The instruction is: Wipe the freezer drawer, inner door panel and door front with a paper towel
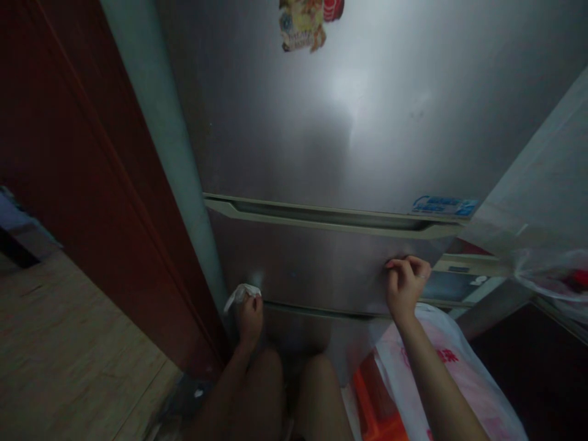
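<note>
A silver fridge (294, 141) fills the view ahead, with a drawer front (316, 263) below its large upper door. My left hand (250, 318) is closed on a crumpled white cloth or tissue (242, 294) at the drawer's lower left corner; which of the two I cannot tell. On the right side of the same drawer front is my right hand (407, 282), its fingers curled and the fingertips at the metal surface. Nothing shows between those fingers. A recessed handle (331, 217) runs across the drawer's top, and another panel (303, 337) lies beneath it.
A dark red door frame (138, 233) stands close on the left. White plastic bags with red print (459, 355) and an orange object (376, 404) crowd the lower right. Clear plastic (551, 269) hangs farther right. Magnets (303, 24) and a blue sticker (443, 206) are on the upper door.
</note>
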### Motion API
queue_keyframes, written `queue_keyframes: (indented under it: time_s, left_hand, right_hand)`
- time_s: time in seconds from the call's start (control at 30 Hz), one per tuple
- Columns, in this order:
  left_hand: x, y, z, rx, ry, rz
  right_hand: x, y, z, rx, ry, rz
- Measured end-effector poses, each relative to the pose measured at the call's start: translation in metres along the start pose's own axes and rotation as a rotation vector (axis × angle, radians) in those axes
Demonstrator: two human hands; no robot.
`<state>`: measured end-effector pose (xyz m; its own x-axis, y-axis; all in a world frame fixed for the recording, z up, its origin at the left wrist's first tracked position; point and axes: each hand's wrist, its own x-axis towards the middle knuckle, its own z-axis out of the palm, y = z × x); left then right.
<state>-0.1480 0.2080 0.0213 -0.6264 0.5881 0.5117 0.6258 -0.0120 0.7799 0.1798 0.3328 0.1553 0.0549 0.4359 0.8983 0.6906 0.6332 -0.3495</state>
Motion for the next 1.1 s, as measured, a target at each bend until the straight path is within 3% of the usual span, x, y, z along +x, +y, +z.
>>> queue_keyframes:
  time_s: [0.17,0.5,0.67,0.73,0.83,0.97,1.1]
  left_hand:
    - [0.023,0.034,-0.004,-0.024,0.079,0.041]
    - [0.103,0.134,-0.029,-0.101,0.174,0.285]
    - [0.118,0.164,-0.037,-0.03,0.169,0.387]
    - [0.112,0.161,-0.037,0.054,0.115,0.417]
    - [0.091,0.137,-0.032,0.161,-0.004,0.431]
    - [0.052,0.08,-0.018,0.224,-0.168,0.319]
    - [0.012,0.029,-0.009,0.156,-0.176,0.186]
  right_hand:
    - [0.0,0.001,0.0,0.002,0.001,0.005]
    - [0.0,-0.001,-0.001,0.004,-0.011,0.014]
    - [0.0,-0.001,-0.001,0.003,-0.002,0.004]
    - [0.0,-0.001,0.0,0.003,0.007,-0.001]
    - [0.0,-0.002,0.0,0.005,0.01,0.004]
    - [0.0,-0.002,0.0,0.007,0.0,0.022]
    - [-0.001,-0.003,0.0,0.003,0.005,0.027]
